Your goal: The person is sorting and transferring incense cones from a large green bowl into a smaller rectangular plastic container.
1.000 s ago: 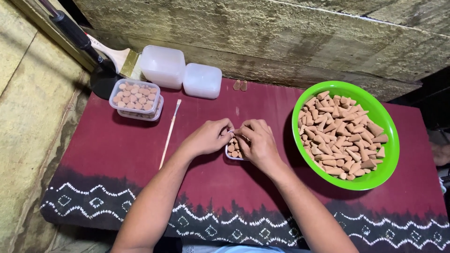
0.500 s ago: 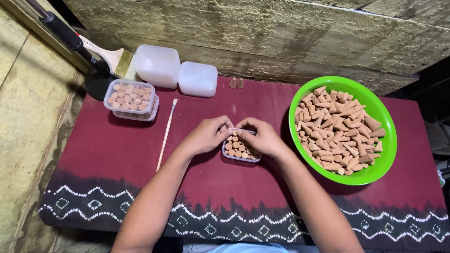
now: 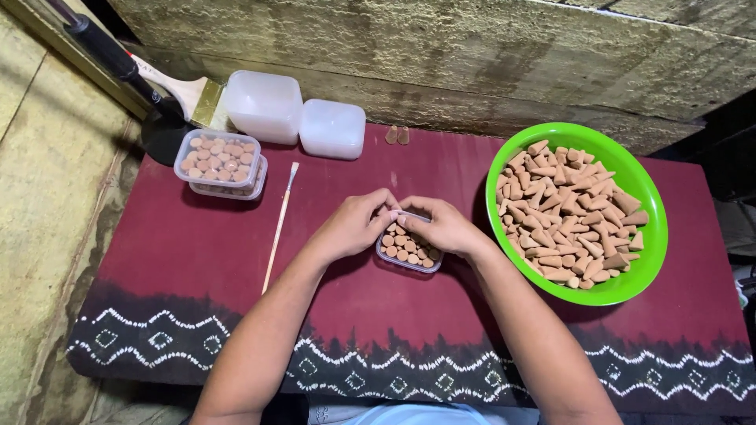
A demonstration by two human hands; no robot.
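My left hand [image 3: 356,224] curled, fingertips on far rim of small clear tub [image 3: 409,249] of cones, mid-cloth [image 3: 197,260]. My right hand [image 3: 445,227] cupped over tub's right edge. Green bowl [image 3: 657,236] just right.

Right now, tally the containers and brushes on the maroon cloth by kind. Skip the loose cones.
Small clear plastic tubs holding tan cones: 2, one between the left hand and right hand, one at far left
Frosted white square plastic tubs: 2
Round green plastic bowl of cones: 1
Brushes: 2, thin, flat
Total: 7
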